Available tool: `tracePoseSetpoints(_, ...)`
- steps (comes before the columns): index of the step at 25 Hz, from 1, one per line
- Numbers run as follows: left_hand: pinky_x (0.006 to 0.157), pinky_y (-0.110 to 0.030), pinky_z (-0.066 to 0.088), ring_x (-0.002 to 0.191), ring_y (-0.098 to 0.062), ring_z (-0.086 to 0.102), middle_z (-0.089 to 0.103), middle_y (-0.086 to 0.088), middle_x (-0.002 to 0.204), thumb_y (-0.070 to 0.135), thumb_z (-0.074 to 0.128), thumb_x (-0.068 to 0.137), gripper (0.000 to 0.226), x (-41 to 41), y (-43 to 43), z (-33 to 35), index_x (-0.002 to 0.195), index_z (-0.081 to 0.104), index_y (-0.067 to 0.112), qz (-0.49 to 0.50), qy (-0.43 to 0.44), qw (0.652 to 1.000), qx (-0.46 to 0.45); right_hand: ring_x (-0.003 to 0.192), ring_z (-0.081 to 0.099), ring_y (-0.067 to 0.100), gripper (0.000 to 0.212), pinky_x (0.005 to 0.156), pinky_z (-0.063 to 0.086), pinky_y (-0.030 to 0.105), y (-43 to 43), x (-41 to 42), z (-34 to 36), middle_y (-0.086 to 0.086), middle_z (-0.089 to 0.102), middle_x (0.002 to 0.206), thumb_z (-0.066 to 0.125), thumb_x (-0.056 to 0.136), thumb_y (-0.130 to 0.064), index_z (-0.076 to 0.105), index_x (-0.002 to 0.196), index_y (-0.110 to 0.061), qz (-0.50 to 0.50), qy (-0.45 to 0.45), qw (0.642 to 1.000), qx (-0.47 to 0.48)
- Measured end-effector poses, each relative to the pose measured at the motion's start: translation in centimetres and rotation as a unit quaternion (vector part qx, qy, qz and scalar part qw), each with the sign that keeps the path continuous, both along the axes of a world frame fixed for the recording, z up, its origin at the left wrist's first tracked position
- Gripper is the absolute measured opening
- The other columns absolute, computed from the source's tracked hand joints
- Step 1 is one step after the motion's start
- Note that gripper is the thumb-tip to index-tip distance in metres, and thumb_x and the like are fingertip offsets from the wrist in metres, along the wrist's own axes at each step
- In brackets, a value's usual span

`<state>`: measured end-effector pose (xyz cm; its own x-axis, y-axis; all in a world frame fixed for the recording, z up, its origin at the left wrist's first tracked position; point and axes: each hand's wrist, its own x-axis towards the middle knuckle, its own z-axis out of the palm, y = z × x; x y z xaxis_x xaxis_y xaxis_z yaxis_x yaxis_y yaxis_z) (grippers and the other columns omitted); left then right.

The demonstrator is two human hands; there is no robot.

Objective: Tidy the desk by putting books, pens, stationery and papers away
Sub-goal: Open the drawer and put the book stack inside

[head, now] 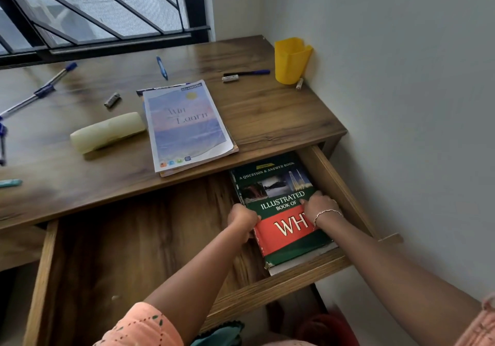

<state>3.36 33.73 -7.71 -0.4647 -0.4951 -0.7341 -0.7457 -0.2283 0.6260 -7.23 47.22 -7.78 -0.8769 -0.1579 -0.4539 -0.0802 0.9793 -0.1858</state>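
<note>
A thick green and red hardback book (pixel 281 209) lies in the right end of the open wooden drawer (pixel 128 241). My left hand (pixel 242 222) grips its left edge, and my right hand (pixel 320 207) rests on the cover with fingers curled at its right side. On the desk top (pixel 267 109) lie a pale blue notebook (pixel 186 124) on top of another book, a cream pencil pouch (pixel 107 131), several pens including a blue pen (pixel 162 67) and a dark marker (pixel 247 73), and a yellow pen holder (pixel 290 60) by the wall.
More pens (pixel 40 91) lie scattered at the desk's left side, with a small grey eraser-like piece (pixel 112 100) and a teal pen (pixel 10 183) at the left edge. A window with a black grille (pixel 107 10) is behind. The wall (pixel 401 104) runs along the right.
</note>
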Motion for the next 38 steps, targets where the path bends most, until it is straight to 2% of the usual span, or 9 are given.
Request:
tracePoseSetpoints(4, 0.075, -0.034, 0.056, 0.096, -0.027, 0.065, 0.063, -0.009, 0.104, 0.021, 0.070, 0.083, 0.024, 0.5, -0.5, 0.7, 0.096, 0.053, 0.011, -0.162, -0.038, 0.973, -0.162, 0.128, 0.040, 0.036, 0.055, 0.099, 0.040, 0.042, 0.1, 0.7, -0.4, 0.023, 0.036, 0.140, 0.038, 0.097, -0.039, 0.034, 0.135, 0.002, 0.042, 0.037, 0.998, 0.042)
tracePoseSetpoints(10, 0.083, -0.032, 0.049, 0.105, -0.023, 0.061, 0.063, -0.007, 0.117, 0.031, 0.064, 0.087, 0.038, 1.2, -0.2, -0.1, 0.118, 0.054, 0.011, -0.279, -0.045, 0.908, -0.308, 0.122, 0.042, 0.030, 0.050, 0.094, 0.044, 0.037, -0.1, 1.7, 0.3, 0.017, 0.039, 0.132, 0.043, 0.096, -0.034, 0.039, 0.131, 0.001, 0.113, 0.111, 0.985, 0.065)
tracePoseSetpoints(14, 0.081, -0.033, 0.049, 0.110, -0.026, 0.051, 0.053, -0.011, 0.122, 0.026, 0.057, 0.089, 0.047, 1.5, 0.3, 0.5, 0.128, 0.037, 0.007, -0.261, 0.031, 0.816, -0.514, 0.120, 0.048, 0.036, 0.055, 0.098, 0.046, 0.042, -0.5, 2.7, 1.6, 0.022, 0.052, 0.125, 0.067, 0.081, -0.019, 0.048, 0.128, 0.002, 0.209, 0.283, 0.936, 0.022)
tracePoseSetpoints(17, 0.069, -0.032, 0.053, 0.093, -0.024, 0.058, 0.061, -0.007, 0.102, 0.033, 0.078, 0.065, 0.067, 1.5, 0.0, 1.8, 0.118, 0.044, 0.009, -0.250, 0.156, 0.720, -0.629, 0.112, 0.056, 0.042, 0.066, 0.090, 0.050, 0.049, -1.2, 2.6, 2.3, 0.026, 0.060, 0.115, 0.083, 0.059, -0.014, 0.058, 0.118, 0.003, 0.254, 0.365, 0.895, -0.026)
tracePoseSetpoints(21, 0.097, -0.047, 0.045, 0.121, -0.037, 0.053, 0.060, -0.015, 0.122, 0.042, 0.079, 0.061, 0.077, 1.3, -1.7, 3.8, 0.123, 0.047, 0.008, -0.262, 0.164, 0.668, -0.677, 0.123, 0.047, 0.042, 0.083, 0.101, 0.036, 0.049, -3.2, 2.1, 3.2, 0.028, 0.050, 0.131, 0.082, 0.063, -0.023, 0.039, 0.131, -0.002, 0.307, 0.392, 0.867, -0.031)
tracePoseSetpoints(24, 0.108, -0.051, 0.026, 0.135, -0.038, 0.036, 0.045, -0.022, 0.140, 0.050, 0.071, 0.073, 0.078, 2.0, -4.0, 5.4, 0.133, 0.047, 0.005, -0.250, 0.107, 0.697, -0.664, 0.125, 0.046, 0.041, 0.087, 0.102, 0.034, 0.049, -5.1, 1.8, 4.3, 0.029, 0.047, 0.134, 0.081, 0.065, -0.027, 0.034, 0.133, -0.002, 0.324, 0.378, 0.866, -0.034)
tracePoseSetpoints(28, 0.117, -0.040, -0.007, 0.146, -0.030, -0.011, -0.004, -0.016, 0.157, 0.050, 0.042, 0.093, 0.079, 4.1, -8.1, 6.9, 0.150, 0.006, 0.009, -0.188, 0.092, 0.794, -0.570, 0.121, 0.050, 0.043, 0.076, 0.098, 0.040, 0.051, -8.5, 2.0, 5.8, 0.031, 0.048, 0.132, 0.080, 0.068, -0.023, 0.047, 0.130, 0.006, 0.332, 0.353, 0.872, -0.072)
tracePoseSetpoints(33, 0.119, -0.040, 0.010, 0.146, -0.031, 0.000, 0.004, -0.018, 0.156, 0.047, 0.048, 0.092, 0.081, 5.5, -12.7, 8.3, 0.149, 0.008, 0.006, -0.057, 0.087, 0.891, -0.443, 0.143, 0.018, 0.031, 0.060, 0.111, 0.029, 0.040, -12.7, 2.8, 7.6, 0.018, 0.016, 0.154, 0.042, 0.097, -0.029, 0.019, 0.146, -0.003, 0.297, 0.273, 0.903, -0.149)
tracePoseSetpoints(38, 0.107, -0.039, 0.034, 0.130, -0.035, 0.037, 0.039, -0.022, 0.139, 0.042, 0.052, 0.092, 0.064, 3.9, -16.5, 8.9, 0.135, 0.034, -0.002, 0.090, 0.062, 0.941, -0.321, 0.135, 0.031, 0.031, 0.054, 0.107, 0.027, 0.036, -17.2, 0.9, 8.7, 0.019, 0.032, 0.146, 0.040, 0.098, -0.030, 0.027, 0.142, -0.002, 0.190, 0.153, 0.947, -0.211)
